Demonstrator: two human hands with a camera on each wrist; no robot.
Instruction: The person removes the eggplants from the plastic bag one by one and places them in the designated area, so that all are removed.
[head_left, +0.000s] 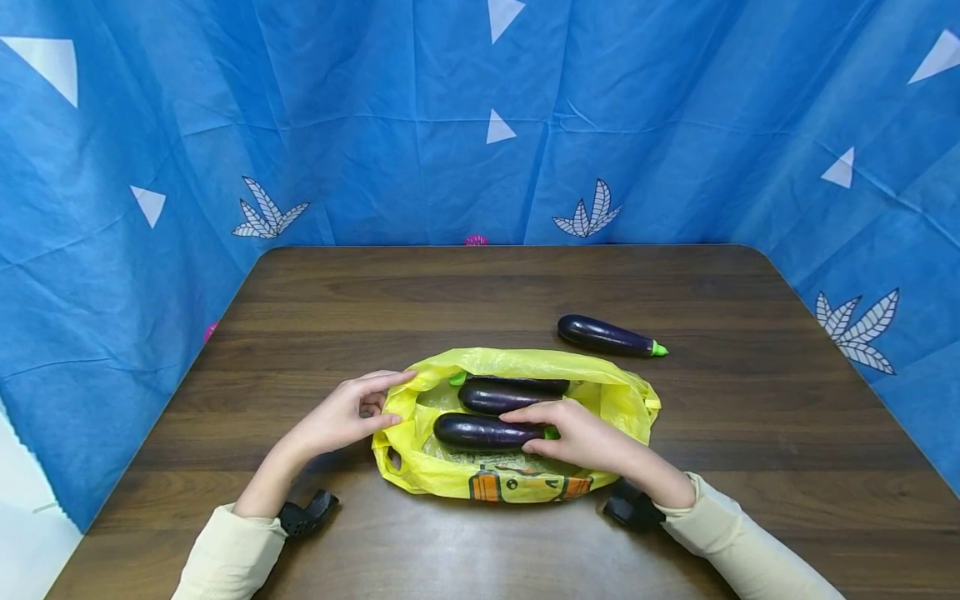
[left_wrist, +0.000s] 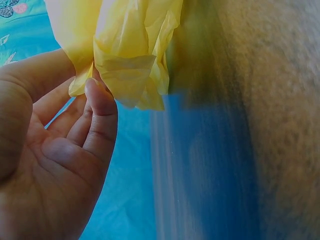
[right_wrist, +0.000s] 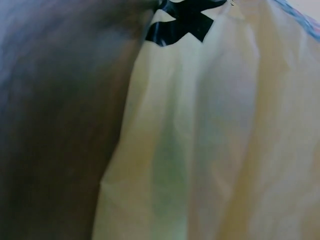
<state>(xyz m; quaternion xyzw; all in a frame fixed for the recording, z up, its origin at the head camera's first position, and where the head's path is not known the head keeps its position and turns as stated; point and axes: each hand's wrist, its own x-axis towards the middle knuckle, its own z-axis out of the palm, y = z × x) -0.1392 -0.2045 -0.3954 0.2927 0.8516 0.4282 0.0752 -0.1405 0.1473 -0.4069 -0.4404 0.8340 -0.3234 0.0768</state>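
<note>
A yellow plastic bag (head_left: 525, 362) lies with its mouth spread open on the table. Inside it are dark purple eggplants, among them a middle eggplant (head_left: 487, 393) and a front eggplant (head_left: 480, 431); another is partly hidden behind them. My left hand (head_left: 348, 417) pinches the bag's left edge, and in the left wrist view the yellow plastic (left_wrist: 125, 70) runs between thumb and fingers. Reaching over the bag's front right side, my right hand (head_left: 581, 433) grips the stem end of the front eggplant. The right wrist view has only bag plastic (right_wrist: 200, 125) and dark blur, no fingers.
One more eggplant (head_left: 603, 335) lies on the wooden table (head_left: 360, 292) behind the bag, its green stem pointing right. A blue patterned curtain (head_left: 420, 167) hangs along the back and both sides. Black wrist devices (head_left: 309, 512) sit by both sleeves.
</note>
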